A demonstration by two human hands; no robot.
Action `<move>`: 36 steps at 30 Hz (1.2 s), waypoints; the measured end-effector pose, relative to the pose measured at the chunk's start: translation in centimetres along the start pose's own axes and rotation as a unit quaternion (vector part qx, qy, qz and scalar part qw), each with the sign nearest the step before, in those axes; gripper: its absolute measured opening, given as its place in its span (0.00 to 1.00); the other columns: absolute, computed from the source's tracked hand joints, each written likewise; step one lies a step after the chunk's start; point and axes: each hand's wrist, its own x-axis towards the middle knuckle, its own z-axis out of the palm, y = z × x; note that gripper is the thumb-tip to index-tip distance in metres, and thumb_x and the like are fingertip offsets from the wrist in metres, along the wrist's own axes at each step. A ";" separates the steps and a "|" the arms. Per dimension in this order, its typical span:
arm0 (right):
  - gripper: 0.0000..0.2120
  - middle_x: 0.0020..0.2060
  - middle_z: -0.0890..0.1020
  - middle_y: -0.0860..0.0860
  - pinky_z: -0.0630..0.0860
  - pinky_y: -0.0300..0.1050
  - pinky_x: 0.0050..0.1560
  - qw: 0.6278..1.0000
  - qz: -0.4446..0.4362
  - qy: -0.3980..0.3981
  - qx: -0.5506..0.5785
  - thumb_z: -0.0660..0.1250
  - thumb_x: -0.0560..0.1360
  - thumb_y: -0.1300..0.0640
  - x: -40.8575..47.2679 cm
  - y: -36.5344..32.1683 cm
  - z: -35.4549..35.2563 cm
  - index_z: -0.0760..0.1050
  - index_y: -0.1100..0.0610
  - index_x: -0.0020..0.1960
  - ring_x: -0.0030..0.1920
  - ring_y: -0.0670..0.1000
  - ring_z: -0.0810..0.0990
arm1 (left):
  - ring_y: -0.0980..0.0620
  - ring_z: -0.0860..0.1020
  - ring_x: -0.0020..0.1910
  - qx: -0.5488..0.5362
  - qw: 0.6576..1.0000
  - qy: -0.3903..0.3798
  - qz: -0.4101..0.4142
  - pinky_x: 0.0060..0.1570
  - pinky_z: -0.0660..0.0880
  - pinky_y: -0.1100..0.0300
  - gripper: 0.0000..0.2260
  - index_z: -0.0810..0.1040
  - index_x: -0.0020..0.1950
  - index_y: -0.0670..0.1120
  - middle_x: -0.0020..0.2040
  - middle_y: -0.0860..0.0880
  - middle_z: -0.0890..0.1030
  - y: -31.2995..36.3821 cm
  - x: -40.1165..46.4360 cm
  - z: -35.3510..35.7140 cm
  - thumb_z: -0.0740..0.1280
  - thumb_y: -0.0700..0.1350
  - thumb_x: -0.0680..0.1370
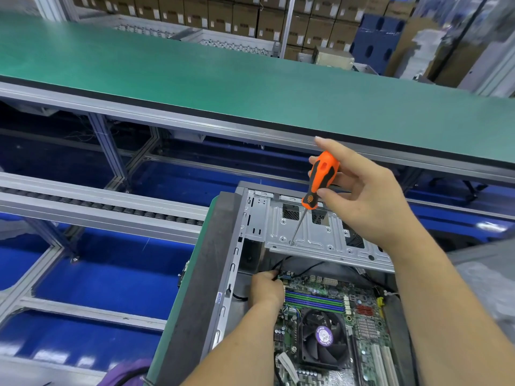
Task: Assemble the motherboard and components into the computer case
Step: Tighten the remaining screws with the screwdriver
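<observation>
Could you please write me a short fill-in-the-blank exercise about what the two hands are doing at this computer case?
1. The right hand holds a screwdriver whose handle is black and ____.
2. The screwdriver's tip rests on the metal ____ bracket of the case.
3. The left hand pinches a black ____ at the corner of the motherboard.
4. The cooler fan carries a round ____ sticker.

Missing words: orange; drive; cable; purple
</observation>
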 end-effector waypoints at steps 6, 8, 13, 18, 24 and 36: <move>0.36 0.49 0.83 0.47 0.82 0.37 0.51 0.998 -0.011 0.047 -0.030 0.75 0.73 0.69 0.0 0.1 0.2 0.72 0.32 0.66 0.48 0.46 0.86 | 0.51 0.79 0.41 -0.010 1.000 -0.004 0.000 0.33 0.72 0.66 0.16 0.80 0.64 0.47 0.57 0.46 0.83 0.0 0.0 0.0 0.62 0.36 0.79; 0.37 0.55 0.83 0.49 0.82 0.36 0.50 0.999 -0.005 0.041 0.014 0.73 0.74 0.72 -0.1 -0.1 0.2 0.73 0.32 0.66 0.53 0.45 0.85 | 0.47 0.81 0.47 -0.015 1.000 -0.010 0.000 0.42 0.76 0.63 0.16 0.79 0.65 0.47 0.58 0.46 0.82 0.0 0.0 0.0 0.62 0.36 0.79; 0.37 0.46 0.84 0.45 0.84 0.46 0.52 0.998 -0.016 0.054 -0.005 0.76 0.72 0.70 0.2 -0.1 0.5 0.76 0.29 0.61 0.47 0.49 0.86 | 0.44 0.81 0.52 -0.018 1.000 -0.014 0.001 0.45 0.76 0.61 0.17 0.79 0.66 0.46 0.59 0.47 0.82 -0.1 0.1 0.0 0.62 0.36 0.79; 0.35 0.54 0.83 0.48 0.84 0.44 0.48 0.998 -0.016 0.038 0.043 0.72 0.73 0.68 -0.2 -0.1 0.5 0.75 0.31 0.67 0.54 0.48 0.85 | 0.47 0.80 0.45 -0.020 1.000 -0.009 0.002 0.39 0.74 0.64 0.17 0.79 0.65 0.47 0.57 0.47 0.83 -0.2 0.1 0.1 0.62 0.36 0.79; 0.32 0.48 0.84 0.52 0.83 0.41 0.52 0.997 -0.029 0.071 0.005 0.75 0.74 0.66 0.1 0.1 0.5 0.75 0.33 0.64 0.50 0.49 0.86 | 0.46 0.81 0.49 -0.016 1.000 -0.009 -0.002 0.43 0.75 0.63 0.16 0.79 0.65 0.47 0.58 0.47 0.82 -0.2 0.2 0.1 0.62 0.36 0.79; 0.28 0.50 0.84 0.47 0.81 0.40 0.54 0.994 -0.023 0.090 -0.051 0.75 0.74 0.65 0.2 0.1 0.3 0.76 0.37 0.64 0.51 0.49 0.85 | 0.49 0.80 0.42 -0.018 1.000 -0.010 -0.003 0.37 0.74 0.65 0.17 0.79 0.65 0.48 0.56 0.47 0.83 -0.2 0.2 0.1 0.62 0.36 0.79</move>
